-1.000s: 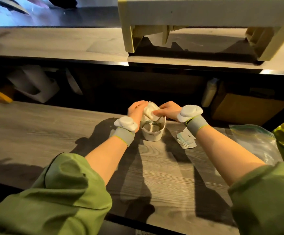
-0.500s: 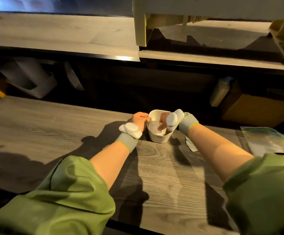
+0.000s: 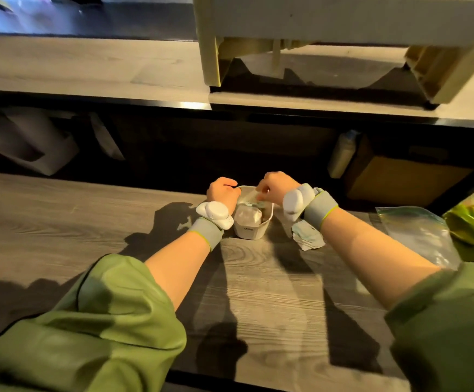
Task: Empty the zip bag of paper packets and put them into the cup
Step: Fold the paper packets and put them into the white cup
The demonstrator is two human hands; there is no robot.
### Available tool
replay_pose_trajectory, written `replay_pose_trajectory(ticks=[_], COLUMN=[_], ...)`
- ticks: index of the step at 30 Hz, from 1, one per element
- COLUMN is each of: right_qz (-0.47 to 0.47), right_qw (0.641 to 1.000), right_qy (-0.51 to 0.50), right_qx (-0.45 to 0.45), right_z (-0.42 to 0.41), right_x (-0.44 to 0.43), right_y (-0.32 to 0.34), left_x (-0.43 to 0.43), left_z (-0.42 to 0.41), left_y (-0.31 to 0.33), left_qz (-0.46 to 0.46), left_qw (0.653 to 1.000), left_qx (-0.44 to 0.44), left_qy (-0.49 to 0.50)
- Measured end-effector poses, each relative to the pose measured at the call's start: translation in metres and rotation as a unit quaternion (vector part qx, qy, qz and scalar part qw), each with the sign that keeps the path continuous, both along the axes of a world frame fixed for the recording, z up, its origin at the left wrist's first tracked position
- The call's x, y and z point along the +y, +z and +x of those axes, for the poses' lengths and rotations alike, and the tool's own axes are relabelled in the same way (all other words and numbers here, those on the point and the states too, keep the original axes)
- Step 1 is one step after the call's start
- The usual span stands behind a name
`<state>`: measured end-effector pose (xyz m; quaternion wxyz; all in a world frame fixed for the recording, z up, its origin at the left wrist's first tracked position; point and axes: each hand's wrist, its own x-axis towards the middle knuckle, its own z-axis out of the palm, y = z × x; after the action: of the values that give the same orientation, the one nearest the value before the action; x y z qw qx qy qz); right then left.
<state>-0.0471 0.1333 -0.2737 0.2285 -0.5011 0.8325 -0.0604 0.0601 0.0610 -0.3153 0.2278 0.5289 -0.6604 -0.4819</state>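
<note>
- White cup (image 3: 254,232), rounded-square, stands mid-table close to the far edge; crumpled paper packets (image 3: 248,217) fill it almost to the rim.
- Left hand (image 3: 222,190) is curled round the cup's left rim, holding it.
- Right hand (image 3: 275,185) is over the far rim, fingers bent into the mouth; pinching a packet or not, cannot tell.
- Loose packets (image 3: 307,239) lie in a pale pile just right of the cup.
- Zip bag (image 3: 416,236), clear plastic, lies flat further right.
- Grey wood-grain table (image 3: 88,222) runs wide to the left; the near edge is well apart from the cup.
</note>
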Motion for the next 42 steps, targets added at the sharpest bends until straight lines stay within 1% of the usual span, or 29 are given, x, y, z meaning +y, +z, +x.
replay_pose_trajectory(ticks=[3,6,11,15,17,19,20,21,24,26,28,30,32,34,36,37,39,41,42], right_qz=[-0.047,-0.046,-0.014,0.044,0.068,0.063,0.045,0.026,-0.041,-0.056,-0.052,-0.023,-0.005,0.003,0.027,0.029,-0.012,-0.076,-0.113], right_qw=[0.997,0.994,0.982,0.976,0.971,0.965,0.963,0.957,0.938,0.943,0.955,0.97,0.976,0.975,0.97,0.965,0.944,0.907,0.881], right_qy=[-0.053,-0.095,-0.18,-0.204,-0.214,-0.235,-0.248,-0.268,-0.311,-0.301,-0.266,-0.227,-0.211,-0.212,-0.229,-0.246,-0.285,-0.322,-0.352], right_qx=[-0.019,-0.031,-0.057,-0.069,-0.081,-0.094,-0.093,-0.11,-0.144,-0.132,-0.12,-0.086,-0.058,-0.063,-0.077,-0.092,-0.168,-0.259,-0.296], right_z=[-0.021,-0.04,-0.068,-0.076,-0.083,-0.088,-0.088,-0.089,-0.091,-0.091,-0.094,-0.095,-0.095,-0.097,-0.1,-0.101,-0.105,-0.105,-0.105], right_x=[0.024,0.047,0.092,0.111,0.117,0.12,0.119,0.119,0.116,0.115,0.112,0.112,0.114,0.115,0.115,0.116,0.118,0.12,0.12], right_y=[0.009,0.011,-0.008,-0.037,-0.054,-0.072,-0.076,-0.086,-0.108,-0.115,-0.122,-0.129,-0.131,-0.128,-0.122,-0.121,-0.119,-0.11,-0.104], left_x=[0.014,0.029,0.073,0.093,0.097,0.099,0.099,0.101,0.101,0.101,0.098,0.097,0.096,0.096,0.097,0.1,0.103,0.104,0.104], left_z=[-0.016,-0.036,-0.072,-0.083,-0.087,-0.093,-0.093,-0.093,-0.096,-0.096,-0.096,-0.096,-0.095,-0.095,-0.095,-0.095,-0.096,-0.097,-0.097], left_y=[0.017,0.028,0.025,0.002,-0.015,-0.037,-0.04,-0.047,-0.06,-0.066,-0.072,-0.078,-0.082,-0.082,-0.078,-0.073,-0.066,-0.057,-0.053], left_qz=[-0.018,-0.021,0.056,0.108,0.105,0.078,0.057,0.047,0.022,0.012,0.007,0.009,0.025,0.038,0.033,0.028,0.029,0.063,0.09], left_qw=[0.999,0.996,0.983,0.972,0.97,0.967,0.963,0.958,0.944,0.935,0.934,0.94,0.953,0.963,0.97,0.974,0.985,0.992,0.992], left_qx=[0.016,0.021,0.016,0.001,-0.032,-0.098,-0.129,-0.16,-0.22,-0.238,-0.245,-0.234,-0.206,-0.186,-0.173,-0.16,-0.109,-0.041,0.0], left_qy=[-0.036,-0.088,-0.172,-0.208,-0.215,-0.224,-0.228,-0.233,-0.246,-0.262,-0.261,-0.246,-0.222,-0.194,-0.168,-0.155,-0.133,-0.104,-0.088])
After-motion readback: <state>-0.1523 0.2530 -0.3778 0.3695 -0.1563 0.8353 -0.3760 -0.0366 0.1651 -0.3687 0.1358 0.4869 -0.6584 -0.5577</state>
